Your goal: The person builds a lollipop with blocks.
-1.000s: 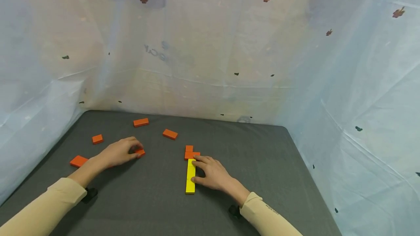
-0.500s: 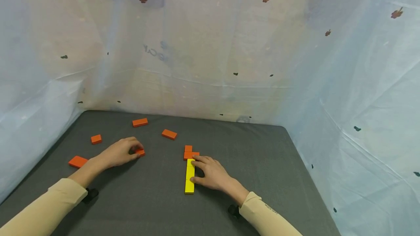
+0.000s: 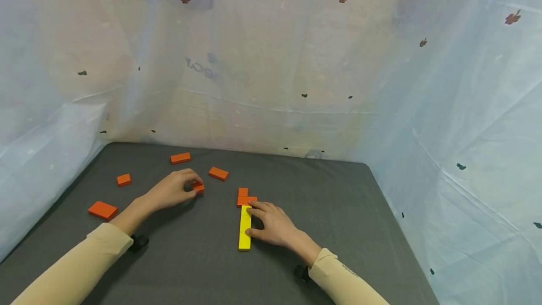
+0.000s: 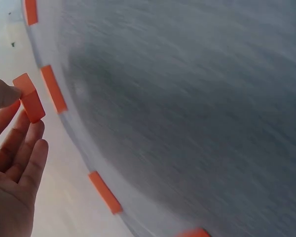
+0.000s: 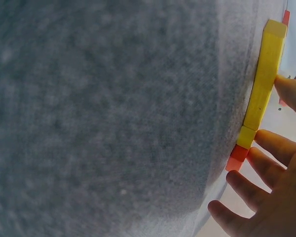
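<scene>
The left hand pinches an oblong orange block; the loosely spread right hand touches yellow blocks. Lettering behind: illegible.

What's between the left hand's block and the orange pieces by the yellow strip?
In the head view, only bare tabletop separates the block from those pieces.

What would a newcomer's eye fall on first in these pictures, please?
Probably the bright yellow row near the middle of the dark table, with an orange pair at its far end and the right grip touching its right side. Next, perhaps, the left grip, pinching an orange block to the row's left. Four loose blocks, also orange, lie scattered beyond and left of that grip.
</scene>
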Demonstrator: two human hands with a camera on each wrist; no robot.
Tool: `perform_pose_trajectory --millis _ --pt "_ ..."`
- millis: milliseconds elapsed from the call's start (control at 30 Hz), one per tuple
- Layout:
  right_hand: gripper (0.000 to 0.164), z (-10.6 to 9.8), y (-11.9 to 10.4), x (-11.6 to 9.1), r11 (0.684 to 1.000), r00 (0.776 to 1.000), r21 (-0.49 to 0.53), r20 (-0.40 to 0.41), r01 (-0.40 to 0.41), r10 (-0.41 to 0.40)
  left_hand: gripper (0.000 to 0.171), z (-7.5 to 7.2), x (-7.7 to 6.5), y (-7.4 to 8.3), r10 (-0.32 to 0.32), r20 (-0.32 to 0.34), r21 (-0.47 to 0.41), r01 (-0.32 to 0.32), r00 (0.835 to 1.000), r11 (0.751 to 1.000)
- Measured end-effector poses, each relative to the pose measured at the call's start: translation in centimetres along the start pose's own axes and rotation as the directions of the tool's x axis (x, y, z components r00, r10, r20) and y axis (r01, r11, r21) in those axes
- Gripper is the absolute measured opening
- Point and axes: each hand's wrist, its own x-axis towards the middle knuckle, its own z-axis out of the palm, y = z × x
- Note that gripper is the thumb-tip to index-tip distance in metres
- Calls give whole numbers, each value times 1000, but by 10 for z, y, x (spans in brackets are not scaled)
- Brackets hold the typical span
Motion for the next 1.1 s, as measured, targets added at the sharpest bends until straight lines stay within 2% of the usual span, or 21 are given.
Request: perform_pose_trajectory --millis 467,833,1100 --pt "64 -1 -1 2 1000 1000 -11 6 -17 17 26 19 51 41 86 -30 -71 -88 996 994" --pt "64 0 0 2 1000 1000 -9 -1 -8 8 21 40 85 66 132 14 -129 -129 991 983" --pt "64 -2 0 2 1000 1000 -3 6 -2 2 22 58 102 78 171 96 -110 -160 981 981"
